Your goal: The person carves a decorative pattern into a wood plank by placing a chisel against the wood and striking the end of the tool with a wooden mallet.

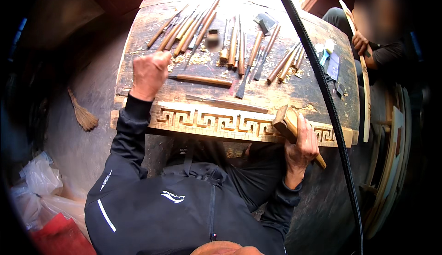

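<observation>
A long wooden board (221, 125) carved with a stepped, maze-like pattern lies along the near edge of the workbench. My right hand (301, 144) grips a wooden mallet (286, 122), its head over the right part of the carving and its handle end sticking out toward me. My left hand (151, 73) is closed in a fist over the bench's left side, beyond the board; whatever is in it is hidden. Beside that fist lies a wooden-handled chisel (202, 80), its thin tip close to the fingers. A long slim tool (225, 103) rests just behind the board.
Several chisels (189, 29) lie across the far bench (294, 93) among wood shavings (198, 59). A brush (328, 50) is at the right. A co-worker (375, 47) holds a long wooden strip (366, 84). A black cable (317, 66) crosses the view. A hand broom (84, 112) and plastic bags (41, 181) are at left.
</observation>
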A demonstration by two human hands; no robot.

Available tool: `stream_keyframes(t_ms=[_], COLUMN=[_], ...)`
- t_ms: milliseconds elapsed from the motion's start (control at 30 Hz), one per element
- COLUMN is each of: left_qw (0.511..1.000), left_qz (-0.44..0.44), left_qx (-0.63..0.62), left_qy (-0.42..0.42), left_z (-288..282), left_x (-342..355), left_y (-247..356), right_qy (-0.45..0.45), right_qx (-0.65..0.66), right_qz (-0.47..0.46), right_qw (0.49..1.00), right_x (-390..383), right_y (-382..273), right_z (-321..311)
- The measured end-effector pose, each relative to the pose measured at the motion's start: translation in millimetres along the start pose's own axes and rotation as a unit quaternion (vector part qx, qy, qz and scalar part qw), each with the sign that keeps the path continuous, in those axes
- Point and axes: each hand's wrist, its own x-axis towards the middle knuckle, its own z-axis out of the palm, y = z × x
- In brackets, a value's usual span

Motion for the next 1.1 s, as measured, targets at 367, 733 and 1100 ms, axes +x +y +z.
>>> stream_keyframes(t_ms=[367,733,1100], left_qw=[0.974,0.936,0.991], left_qz=[0.054,0.144,0.08], left_qx=[-0.202,-0.282,-0.077], left_qy=[-0.082,-0.154,-0.079], left_z=[-15.8,27.0,29.3], left_x=[-1.7,-8.0,-8.3], left_y=[21.5,79.8,39.1], right_qy=[0.029,0.013,0.025], right_qx=[0.005,0.024,0.027], right_qz=[-0.004,0.01,-0.002], right_qw=[1.0,1.0,0.999], right_x=[-0.7,0.3,0.8], right_y=[1.1,0.2,-1.2], right_z=[0.1,-4.3,-6.6])
